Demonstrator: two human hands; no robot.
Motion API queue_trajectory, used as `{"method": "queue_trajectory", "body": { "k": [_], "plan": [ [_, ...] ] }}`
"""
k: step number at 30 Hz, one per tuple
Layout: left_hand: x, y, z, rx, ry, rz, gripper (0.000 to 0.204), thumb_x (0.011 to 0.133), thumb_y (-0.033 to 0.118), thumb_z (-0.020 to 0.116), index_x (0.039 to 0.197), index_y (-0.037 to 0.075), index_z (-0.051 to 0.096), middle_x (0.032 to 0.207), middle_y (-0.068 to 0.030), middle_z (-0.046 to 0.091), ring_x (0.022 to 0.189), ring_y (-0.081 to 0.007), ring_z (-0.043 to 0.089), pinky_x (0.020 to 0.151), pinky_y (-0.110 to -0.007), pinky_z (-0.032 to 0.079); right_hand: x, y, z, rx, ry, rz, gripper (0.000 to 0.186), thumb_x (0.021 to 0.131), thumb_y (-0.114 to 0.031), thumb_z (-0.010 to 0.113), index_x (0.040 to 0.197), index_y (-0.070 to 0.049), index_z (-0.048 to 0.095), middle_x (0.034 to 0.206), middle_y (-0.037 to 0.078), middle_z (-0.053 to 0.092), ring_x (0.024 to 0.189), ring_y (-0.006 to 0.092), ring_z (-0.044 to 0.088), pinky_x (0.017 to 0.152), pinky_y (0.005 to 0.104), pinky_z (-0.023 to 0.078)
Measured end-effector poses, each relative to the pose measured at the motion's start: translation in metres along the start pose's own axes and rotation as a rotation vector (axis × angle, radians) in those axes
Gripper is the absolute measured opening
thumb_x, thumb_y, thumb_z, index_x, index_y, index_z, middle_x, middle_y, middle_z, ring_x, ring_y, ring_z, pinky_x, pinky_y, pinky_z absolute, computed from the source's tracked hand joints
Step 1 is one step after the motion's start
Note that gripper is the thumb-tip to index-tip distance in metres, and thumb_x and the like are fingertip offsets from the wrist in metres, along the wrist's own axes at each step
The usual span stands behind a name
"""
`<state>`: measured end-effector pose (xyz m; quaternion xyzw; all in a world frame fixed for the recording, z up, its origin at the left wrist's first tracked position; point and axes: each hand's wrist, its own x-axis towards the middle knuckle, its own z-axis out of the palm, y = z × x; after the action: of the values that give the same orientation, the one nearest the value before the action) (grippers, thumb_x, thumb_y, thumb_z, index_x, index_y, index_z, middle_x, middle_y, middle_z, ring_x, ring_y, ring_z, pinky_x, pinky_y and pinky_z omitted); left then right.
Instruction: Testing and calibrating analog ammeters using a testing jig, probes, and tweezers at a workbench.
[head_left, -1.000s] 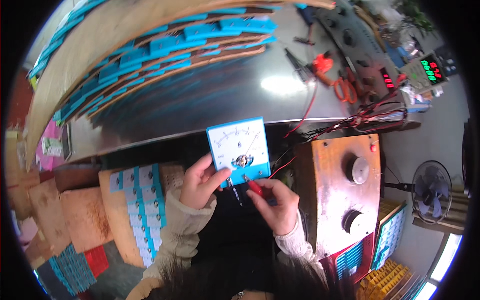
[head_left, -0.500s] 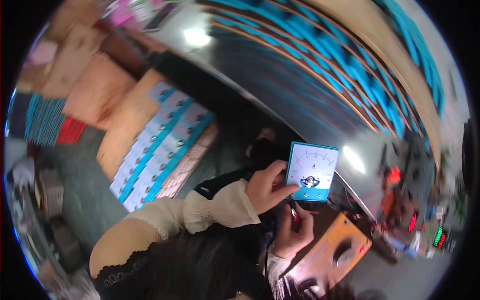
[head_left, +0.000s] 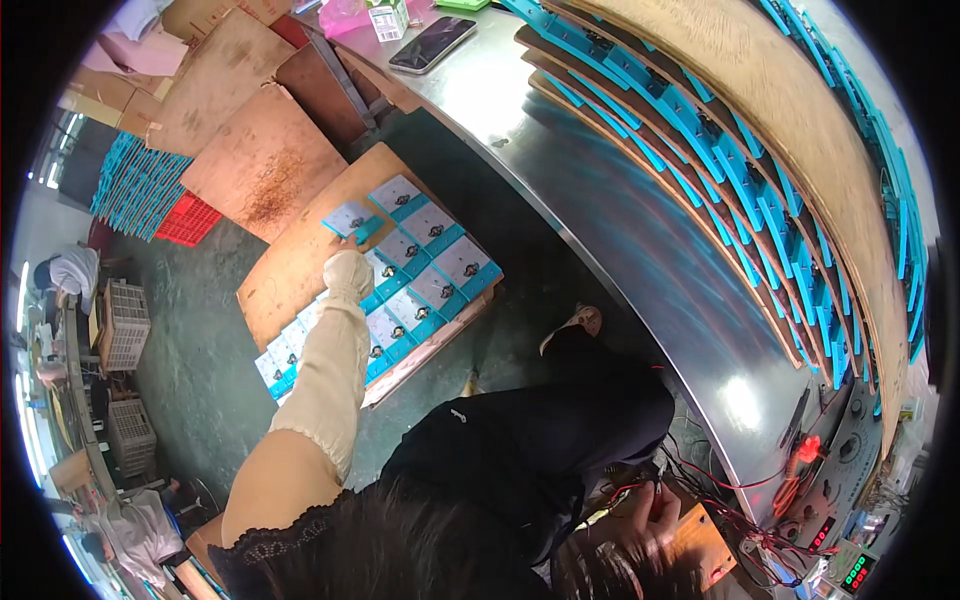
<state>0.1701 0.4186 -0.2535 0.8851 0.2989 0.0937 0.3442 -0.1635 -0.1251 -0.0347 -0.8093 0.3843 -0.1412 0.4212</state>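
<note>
meter (head_left: pixel 349 219) face-up, blue strip (head_left: pixel 369 229) lower right

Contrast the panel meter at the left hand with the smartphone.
The panel meter is white and blue; the smartphone is dark. The left hand is at the panel meter, over a wooden board; no hand touches the smartphone on the metal table. Both look rectangular.

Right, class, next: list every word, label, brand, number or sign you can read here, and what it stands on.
Blue-and-white meters: dial markings, too small to read.
Display unit: lit green and red digits, which I won't copy out.
Small red display: lit digits, also not copied.
White-and-green carton: printing, too small to read.
Dark clothing: a small white mark, unreadable.
</note>
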Motion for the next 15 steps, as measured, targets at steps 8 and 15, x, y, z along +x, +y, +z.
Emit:
{"method": "queue_trajectory", "body": {
  "k": [8,15],
  "plan": [
    [0.017,0.003,0.035,0.093,-0.179,-0.049,0.043,0.099,0.034,0.055,0.128,0.003,0.063,0.11,-0.0188,0.072,0.103,-0.0351,0.068,0.088,-0.044,0.051,-0.015,0.013,-0.006,-0.15,-0.125,0.104,0.02,0.094,-0.012,0.071,0.107,0.003,0.064,0.086,0.008,0.07,0.079,0.0106,0.065,0.072,0.0242,0.051],
    [0.001,0.011,0.006,0.825,-0.048,0.677,0.028,0.094,0.021,0.056,0.119,0.01,0.062,0.083,-0.0184,0.069,0.078,-0.0373,0.071,0.063,-0.052,0.054,-0.02,0.038,-0.007,-0.064,-0.093,0.057,0.02,0.092,-0.013,0.073,0.104,0.002,0.066,0.08,0.01,0.071,0.07,0.0129,0.068,0.064,0.0255,0.053]
  ]
}}
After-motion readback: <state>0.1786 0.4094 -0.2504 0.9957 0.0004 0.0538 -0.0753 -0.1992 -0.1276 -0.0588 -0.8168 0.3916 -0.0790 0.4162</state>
